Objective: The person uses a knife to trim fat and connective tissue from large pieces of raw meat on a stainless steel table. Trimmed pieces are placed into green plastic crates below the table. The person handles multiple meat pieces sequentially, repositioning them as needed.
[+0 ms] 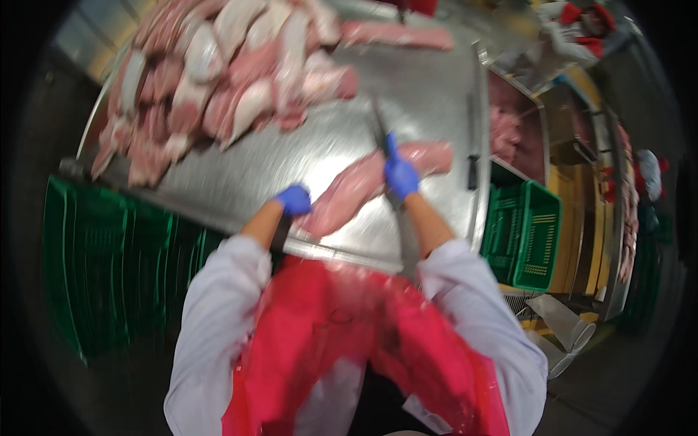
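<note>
A long pink boneless pork loin [352, 190] lies slantwise on the steel table [422, 87] in front of me. My left hand [294, 199], in a blue glove, is closed at the loin's near left end; its fingertips are partly hidden. Over the loin's right half, my blue-gloved right hand [401, 175] grips a knife [379, 125]. The blade points away from me and slightly left, blurred by motion. The knife's handle is mostly covered by the fingers.
Several meat cuts [240, 69] are heaped at the far left, and another strip [396, 35] lies at the back. Green crates [536, 236] stand right of the table, more [109, 247] at left. A meat-filled bin [516, 131] sits beyond. Co-workers [574, 33] stand farther off.
</note>
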The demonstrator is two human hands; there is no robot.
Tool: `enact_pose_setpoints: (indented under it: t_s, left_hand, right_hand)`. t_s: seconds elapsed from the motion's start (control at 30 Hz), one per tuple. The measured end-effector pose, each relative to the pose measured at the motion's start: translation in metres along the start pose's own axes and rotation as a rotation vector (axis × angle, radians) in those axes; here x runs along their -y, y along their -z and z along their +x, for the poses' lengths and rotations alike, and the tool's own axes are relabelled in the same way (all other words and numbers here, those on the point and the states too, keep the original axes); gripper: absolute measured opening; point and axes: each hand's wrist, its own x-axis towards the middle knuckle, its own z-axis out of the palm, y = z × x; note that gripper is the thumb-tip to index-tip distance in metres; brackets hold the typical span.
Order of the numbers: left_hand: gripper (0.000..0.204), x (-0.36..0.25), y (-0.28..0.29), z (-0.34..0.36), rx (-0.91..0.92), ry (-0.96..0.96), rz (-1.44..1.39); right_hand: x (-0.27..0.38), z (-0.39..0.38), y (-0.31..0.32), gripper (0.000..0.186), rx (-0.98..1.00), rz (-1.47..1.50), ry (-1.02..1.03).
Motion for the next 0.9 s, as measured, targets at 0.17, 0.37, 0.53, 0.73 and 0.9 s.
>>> enact_pose_setpoints:
  t_s: [0.17, 0.37, 0.53, 0.73, 0.9]
  left_hand:
    - [0.010, -0.019, -0.008, -0.018, -0.326, 0.140, -0.556]
    - [0.014, -0.026, -0.012, -0.035, -0.336, 0.200, -0.865]
    - [0.014, -0.029, -0.007, -0.048, -0.550, 0.178, -0.819]
    - [0.024, -0.009, -0.043, -0.070, -0.612, 0.147, -0.605]
    - [0.023, -0.007, -0.061, -0.063, -0.711, 0.158, -0.790]
  right_hand:
    - [0.026, -0.013, 0.004, 0.077, -0.054, -0.042, 0.011]
    - [0.099, -0.074, -0.039, 0.074, 0.278, 0.123, 0.053]
    - [0.089, -0.080, -0.080, 0.078, 0.358, 0.016, 0.118]
    - [0.078, -0.094, -0.061, 0.081, 0.317, 0.134, 0.020]
    - [0.103, -0.103, -0.077, 0.081, 0.248, 0.196, -0.095]
